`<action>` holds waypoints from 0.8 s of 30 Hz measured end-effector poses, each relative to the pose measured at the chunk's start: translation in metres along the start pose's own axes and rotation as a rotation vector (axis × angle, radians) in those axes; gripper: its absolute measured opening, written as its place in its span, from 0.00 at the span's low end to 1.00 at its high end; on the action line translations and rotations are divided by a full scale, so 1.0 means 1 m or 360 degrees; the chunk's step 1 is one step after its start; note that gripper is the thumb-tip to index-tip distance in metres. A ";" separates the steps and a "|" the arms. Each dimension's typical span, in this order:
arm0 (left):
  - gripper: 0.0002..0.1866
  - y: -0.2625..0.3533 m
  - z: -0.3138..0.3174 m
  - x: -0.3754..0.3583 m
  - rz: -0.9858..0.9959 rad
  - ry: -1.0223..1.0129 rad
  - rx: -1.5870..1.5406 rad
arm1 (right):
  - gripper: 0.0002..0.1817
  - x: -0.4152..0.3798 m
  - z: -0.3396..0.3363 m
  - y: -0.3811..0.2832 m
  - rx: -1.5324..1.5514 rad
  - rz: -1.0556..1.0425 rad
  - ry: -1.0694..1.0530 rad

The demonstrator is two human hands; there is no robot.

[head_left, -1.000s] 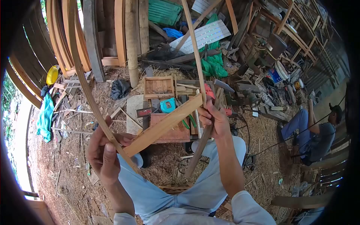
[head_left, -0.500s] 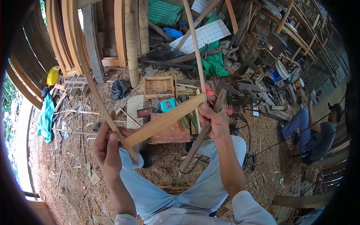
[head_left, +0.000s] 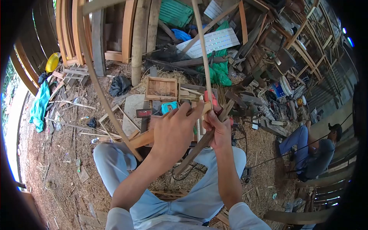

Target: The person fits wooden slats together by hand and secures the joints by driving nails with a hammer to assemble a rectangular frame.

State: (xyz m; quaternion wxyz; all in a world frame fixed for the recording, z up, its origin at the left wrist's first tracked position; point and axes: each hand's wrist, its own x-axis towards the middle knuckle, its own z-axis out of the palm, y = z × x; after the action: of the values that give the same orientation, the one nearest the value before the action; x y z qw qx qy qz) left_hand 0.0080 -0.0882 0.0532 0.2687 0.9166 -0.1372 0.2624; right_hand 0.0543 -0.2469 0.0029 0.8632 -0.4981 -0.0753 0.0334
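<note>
A seated person in pale trousers works wood in a cluttered open shed, both hands raised in front of the knees. The left hand (head_left: 174, 132) is spread over the upper end of a flat wooden bar (head_left: 142, 138), fingers stretched toward the right hand; whether it actually clamps the bar cannot be told, since the back of the hand hides the contact. The right hand (head_left: 217, 128) is closed around the spot where that bar meets a thin strip (head_left: 204, 53) rising straight up and out of the top of the view, and it also grips a darker stick (head_left: 193, 151) that slants down toward the lap. The bar's lower end touches a second, curved strip (head_left: 100, 90), which arcs up to the left. Just behind the hands sits a low tabletop (head_left: 142, 100) carrying an open wooden box (head_left: 161, 88), a teal tool (head_left: 168, 107) and a red tool (head_left: 210, 96). Straw and offcuts cover the ground (head_left: 61, 153). Bent wooden hoops (head_left: 65, 30) lean at upper left, near a yellow helmet (head_left: 52, 62). At right, well apart, another person (head_left: 312, 151) in a cap sits on the ground.
</note>
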 end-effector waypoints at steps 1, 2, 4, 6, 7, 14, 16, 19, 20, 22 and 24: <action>0.21 0.001 -0.001 -0.001 0.0014 0.0018 0.0018 | 0.18 0.000 -0.002 0.002 0.0022 -0.0002 -0.0010; 0.22 0.001 -0.002 -0.003 0.0025 0.0035 0.0037 | 0.18 -0.001 -0.003 0.001 0.0013 0.0014 -0.0007; 0.23 0.003 -0.004 -0.003 0.0027 0.0054 0.0034 | 0.16 -0.002 -0.001 -0.003 0.0055 0.0065 -0.0074; 0.24 0.004 -0.004 -0.004 0.0043 0.0072 0.0035 | 0.16 -0.004 0.000 -0.002 0.0061 0.0061 -0.0002; 0.24 0.004 -0.003 -0.005 0.0049 0.0085 0.0026 | 0.16 -0.005 0.001 -0.002 0.0070 0.0041 0.0067; 0.26 0.007 -0.007 -0.007 0.0089 0.0139 0.0007 | 0.17 -0.003 -0.001 -0.003 0.0045 0.0021 -0.0098; 0.26 0.009 -0.010 -0.009 0.0089 0.0146 0.0001 | 0.18 -0.003 -0.005 -0.003 0.0092 0.0065 -0.0258; 0.26 0.014 -0.016 -0.012 0.0084 0.0129 0.0008 | 0.19 -0.006 -0.004 -0.002 0.0154 0.0073 -0.0191; 0.26 0.015 -0.018 -0.012 0.0078 0.0112 0.0027 | 0.19 -0.007 -0.004 -0.002 0.0151 0.0080 -0.0194; 0.26 0.018 -0.020 -0.014 0.0057 0.0106 0.0044 | 0.18 -0.007 -0.003 -0.002 0.0236 0.0070 -0.0130; 0.27 0.020 -0.021 -0.014 0.0041 0.0101 0.0056 | 0.16 -0.008 -0.005 -0.003 0.0266 0.0106 -0.0177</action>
State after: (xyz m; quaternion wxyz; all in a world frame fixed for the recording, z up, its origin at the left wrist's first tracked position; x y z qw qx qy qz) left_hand -0.0203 -0.0917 0.0687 0.2534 0.9106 -0.1357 0.2970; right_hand 0.0467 -0.2537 0.0021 0.8946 -0.4240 -0.1035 0.0958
